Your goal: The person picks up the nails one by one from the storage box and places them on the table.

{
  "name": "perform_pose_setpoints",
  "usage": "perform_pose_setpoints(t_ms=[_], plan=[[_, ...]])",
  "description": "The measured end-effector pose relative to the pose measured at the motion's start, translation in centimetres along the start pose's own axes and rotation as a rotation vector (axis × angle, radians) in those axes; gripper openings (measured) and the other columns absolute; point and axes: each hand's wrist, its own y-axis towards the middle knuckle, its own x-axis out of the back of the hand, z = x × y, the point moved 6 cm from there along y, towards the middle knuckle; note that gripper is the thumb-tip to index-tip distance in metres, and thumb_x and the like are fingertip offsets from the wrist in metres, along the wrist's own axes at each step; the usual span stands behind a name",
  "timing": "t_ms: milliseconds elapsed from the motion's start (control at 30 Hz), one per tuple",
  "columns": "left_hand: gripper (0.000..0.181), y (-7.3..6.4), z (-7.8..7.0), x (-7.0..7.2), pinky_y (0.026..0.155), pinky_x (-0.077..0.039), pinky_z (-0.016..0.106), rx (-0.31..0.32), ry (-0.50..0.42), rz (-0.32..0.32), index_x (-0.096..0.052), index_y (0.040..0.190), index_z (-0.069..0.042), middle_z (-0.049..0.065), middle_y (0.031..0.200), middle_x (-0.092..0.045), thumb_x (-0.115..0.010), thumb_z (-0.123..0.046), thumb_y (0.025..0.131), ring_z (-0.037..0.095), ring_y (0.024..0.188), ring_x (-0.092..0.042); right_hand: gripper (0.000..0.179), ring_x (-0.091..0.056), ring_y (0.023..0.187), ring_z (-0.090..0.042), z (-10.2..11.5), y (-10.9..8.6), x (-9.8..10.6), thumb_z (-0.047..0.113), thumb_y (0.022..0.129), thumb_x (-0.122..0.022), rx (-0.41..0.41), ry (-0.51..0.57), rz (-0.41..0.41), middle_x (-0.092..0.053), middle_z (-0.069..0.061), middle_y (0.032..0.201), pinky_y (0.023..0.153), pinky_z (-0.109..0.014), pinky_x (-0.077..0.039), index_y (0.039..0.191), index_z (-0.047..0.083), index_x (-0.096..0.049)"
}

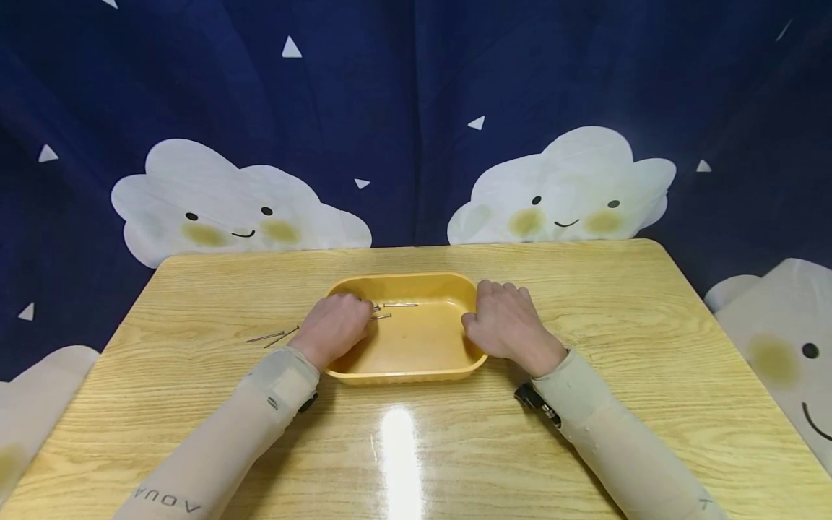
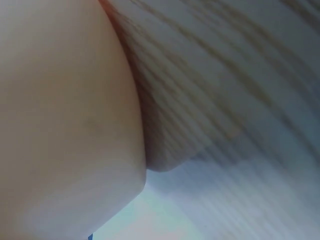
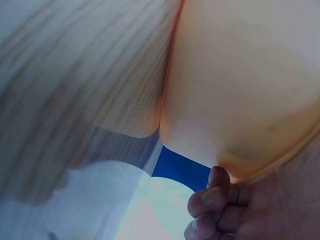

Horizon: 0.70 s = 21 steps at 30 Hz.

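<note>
A shallow yellow plastic tray (image 1: 403, 361) with rounded corners stands in the middle of the table in the head view. My left hand (image 1: 334, 325) reaches over its left end, fingers curled down inside. Thin metal nails (image 1: 382, 316) stick out beside those fingertips; how many are between the fingers I cannot tell. Another nail (image 1: 399, 305) lies near the far inner wall. My right hand (image 1: 507, 321) grips the right rim, thumb inside, and its curled fingers show below the tray wall (image 3: 240, 100) in the right wrist view. The tray wall (image 2: 70, 110) hides the left hand in the left wrist view.
Two loose nails, a flat one (image 1: 265, 337) and a slanted one (image 1: 282, 336), lie on the wooden table (image 1: 617, 303) left of the tray. Behind the far edge hangs a dark blue curtain (image 1: 416, 108) with white clouds. Dark devices (image 1: 538, 404) sit under the wrists.
</note>
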Motion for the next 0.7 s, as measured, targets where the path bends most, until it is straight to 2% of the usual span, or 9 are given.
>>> perform_pose_setpoints(t_ms=[400, 700], plan=[[0.013, -0.13, -0.25, 0.02, 0.056, -0.053, 0.031, -0.031, 0.016, -0.017, -0.070, 0.081, -0.004, 0.003, 0.063, -0.058, -0.064, -0.003, 0.093, 0.013, 0.056, -0.048, 0.025, -0.047, 0.070, -0.028, -0.05, -0.03, -0.16, 0.030, 0.094, -0.049, -0.004, 0.007, 0.009, -0.051, -0.009, 0.078, 0.066, -0.035, -0.031, 0.088, 0.006, -0.048], [0.012, -0.16, -0.39, 0.13, 0.058, -0.055, 0.034, -0.055, 0.043, -0.066, -0.070, 0.079, -0.003, 0.004, 0.064, -0.060, -0.065, -0.002, 0.091, 0.015, 0.056, -0.051, 0.024, -0.045, 0.069, -0.028, -0.06, -0.07, -0.12, 0.029, 0.094, -0.049, 0.004, 0.014, -0.002, -0.050, -0.009, 0.077, 0.065, -0.035, -0.031, 0.087, 0.007, -0.048]])
